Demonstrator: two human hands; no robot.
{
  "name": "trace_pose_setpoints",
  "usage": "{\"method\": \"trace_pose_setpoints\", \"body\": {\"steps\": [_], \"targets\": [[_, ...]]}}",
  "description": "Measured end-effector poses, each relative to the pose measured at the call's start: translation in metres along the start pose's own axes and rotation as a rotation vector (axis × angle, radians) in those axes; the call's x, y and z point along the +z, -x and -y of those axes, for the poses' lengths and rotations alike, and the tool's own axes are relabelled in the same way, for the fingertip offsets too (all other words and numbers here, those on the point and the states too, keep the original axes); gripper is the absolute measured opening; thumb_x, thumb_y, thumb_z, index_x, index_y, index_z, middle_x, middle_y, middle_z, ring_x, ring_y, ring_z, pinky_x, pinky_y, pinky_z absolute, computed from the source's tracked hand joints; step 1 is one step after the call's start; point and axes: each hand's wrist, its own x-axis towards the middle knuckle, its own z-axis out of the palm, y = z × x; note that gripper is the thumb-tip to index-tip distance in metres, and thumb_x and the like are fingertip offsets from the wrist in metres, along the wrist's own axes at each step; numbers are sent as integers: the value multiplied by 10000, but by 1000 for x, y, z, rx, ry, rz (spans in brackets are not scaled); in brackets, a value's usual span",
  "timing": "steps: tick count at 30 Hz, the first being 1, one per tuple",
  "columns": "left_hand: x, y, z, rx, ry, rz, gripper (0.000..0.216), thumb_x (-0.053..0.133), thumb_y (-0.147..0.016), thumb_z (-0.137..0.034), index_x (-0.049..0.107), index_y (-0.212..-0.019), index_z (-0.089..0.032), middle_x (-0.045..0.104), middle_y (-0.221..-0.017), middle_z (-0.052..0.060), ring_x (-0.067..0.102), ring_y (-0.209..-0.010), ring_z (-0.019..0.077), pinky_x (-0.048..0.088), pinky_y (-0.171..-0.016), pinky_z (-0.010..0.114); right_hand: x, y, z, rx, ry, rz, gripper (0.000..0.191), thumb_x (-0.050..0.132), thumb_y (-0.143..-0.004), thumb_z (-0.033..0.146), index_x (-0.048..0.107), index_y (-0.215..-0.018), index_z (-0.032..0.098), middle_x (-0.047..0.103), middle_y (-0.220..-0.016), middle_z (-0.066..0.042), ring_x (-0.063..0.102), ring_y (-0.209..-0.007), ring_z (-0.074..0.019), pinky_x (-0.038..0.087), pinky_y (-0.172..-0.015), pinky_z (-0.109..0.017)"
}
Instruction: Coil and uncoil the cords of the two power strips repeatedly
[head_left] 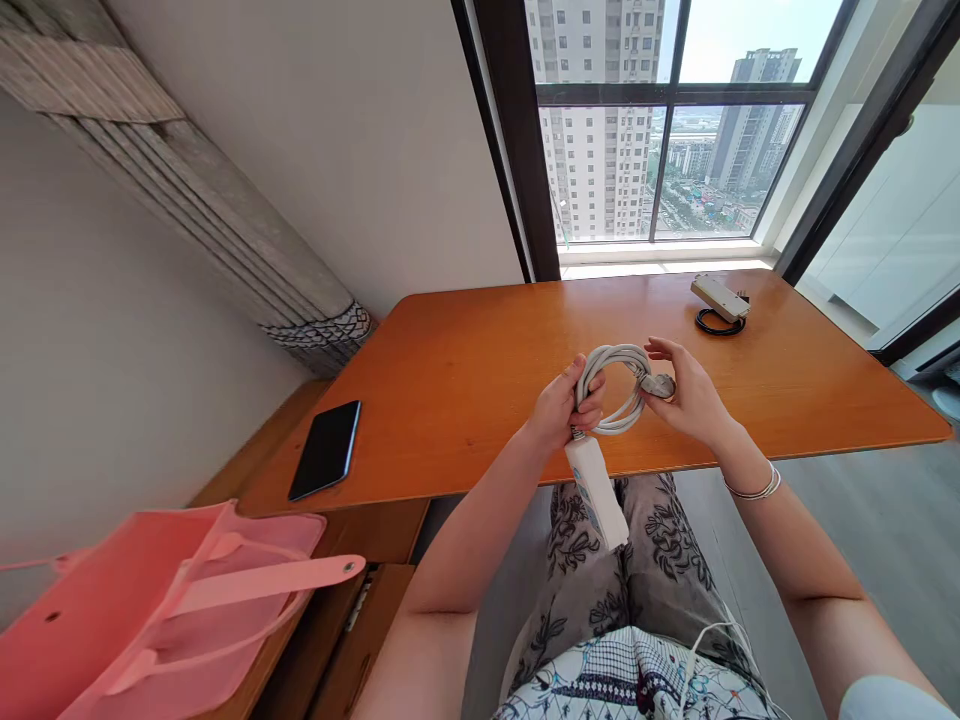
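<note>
Currently, left hand (562, 408) has fingers closed round the cable coil (616, 353) over the worktop (465, 380), power strip (598, 490) hanging below; right hand (694, 402) pinches the plug (661, 387), other fingers partly spread. Advisable: loops snug, left grip steady.

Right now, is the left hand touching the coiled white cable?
Touching: the head view shows the left hand closed around one side of the coiled white cable.

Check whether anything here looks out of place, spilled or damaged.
I see no spill or damage. Only the white power strip looks slightly askew: it slants down past the near edge of the table, unsupported by the tabletop, below the left hand gripping its coiled cord.
</note>
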Motion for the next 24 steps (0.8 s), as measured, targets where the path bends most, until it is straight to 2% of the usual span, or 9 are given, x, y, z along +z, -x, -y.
{"method": "trace_pose_setpoints", "body": {"steps": [2, 4, 8, 13, 17, 21, 24], "targets": [[3, 0, 2, 27, -39, 16, 524, 575, -876, -621, 392, -653, -184, 338, -433, -90, 186, -301, 21, 208, -323, 143, 2, -3, 7, 3, 73, 26, 742, 656, -815, 233, 361, -1496, 239, 593, -1343, -151, 633, -1133, -314, 526, -945, -497], [6, 0, 3, 50, -65, 25, 530, 579, -872, -625, 401, -645, -180, 344, -430, -85, 187, -302, 20, 205, -323, 144, 3, -7, 14, 7, 106, 42, 730, 598, -854, 211, 327, -1530, 267, 565, -1396, -137, 626, -1149, -317, 540, -931, -473], [8, 2, 3, 75, -106, 21, 537, 577, -865, -642, 411, -645, -180, 341, -431, -86, 188, -309, 23, 211, -327, 146, 1, -13, 19, -16, 29, 69, 564, 515, -916, 220, 433, -1470, 292, 613, -1355, -95, 649, -1120, -283, 557, -919, -415], [6, 4, 2, 100, -204, 86, 575, 677, -753, -688, 451, -644, -171, 347, -415, -88, 196, -323, 19, 225, -340, 147, -8, -15, 13, -68, -123, 94, 413, 544, -925, 245, 520, -1336, 278, 696, -1199, -70, 690, -989, -223, 560, -874, -377], [4, 2, 1, 65, -151, 82, 541, 659, -786, -663, 451, -668, -178, 312, -414, -102, 173, -311, 24, 213, -322, 148, -9, -20, 8, -47, -47, 200, 480, 544, -916, 237, 472, -1391, 236, 697, -1196, -101, 693, -989, -251, 558, -839, -403], [4, 0, 3, 18, -95, 27, 482, 591, -868, -615, 480, -710, -174, 289, -406, -105, 180, -300, 33, 218, -320, 145, -8, -25, 2, -112, -90, 270, 492, 538, -950, 317, 456, -1431, 259, 683, -1227, -97, 681, -1037, -241, 548, -912, -404], [6, -1, 3, 17, -48, -9, 484, 579, -887, -598, 458, -686, -174, 289, -405, -102, 175, -295, 29, 214, -316, 145, -5, -24, -2, -105, -81, 236, 507, 540, -955, 372, 452, -1446, 281, 667, -1235, -101, 650, -1105, -248, 525, -978, -434]]}}
